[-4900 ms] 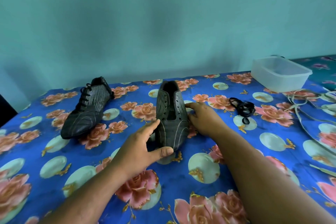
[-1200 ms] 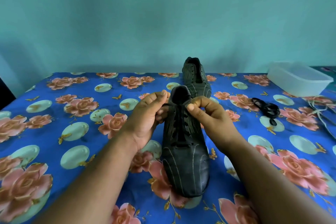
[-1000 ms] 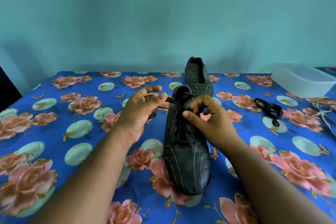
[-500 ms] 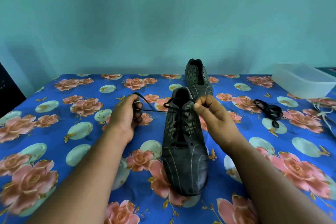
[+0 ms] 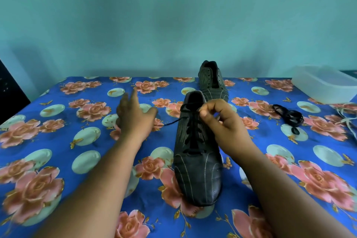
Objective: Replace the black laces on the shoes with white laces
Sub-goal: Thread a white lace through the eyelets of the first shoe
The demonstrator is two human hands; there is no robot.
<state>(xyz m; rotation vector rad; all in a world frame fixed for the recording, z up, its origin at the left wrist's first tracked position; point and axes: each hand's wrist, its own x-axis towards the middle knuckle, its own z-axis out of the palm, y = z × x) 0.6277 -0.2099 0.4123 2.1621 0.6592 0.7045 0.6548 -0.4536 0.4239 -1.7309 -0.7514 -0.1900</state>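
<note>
Floral blue tablecloth, laced shoe mid-frame: your right hand pinches the floppy black lace up top (left hand spread, holding nothing), so grab near the eyelets.

I see a black pinstriped shoe at centre frame, black lace through it, blue cloth patterned with pink roses and pale discs below, teal wall above, translucent white tub upper right.

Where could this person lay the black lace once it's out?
The cloth left of the left hand lies bare. Crowded: the right, with the lace bundle, white laces and tub.
</note>
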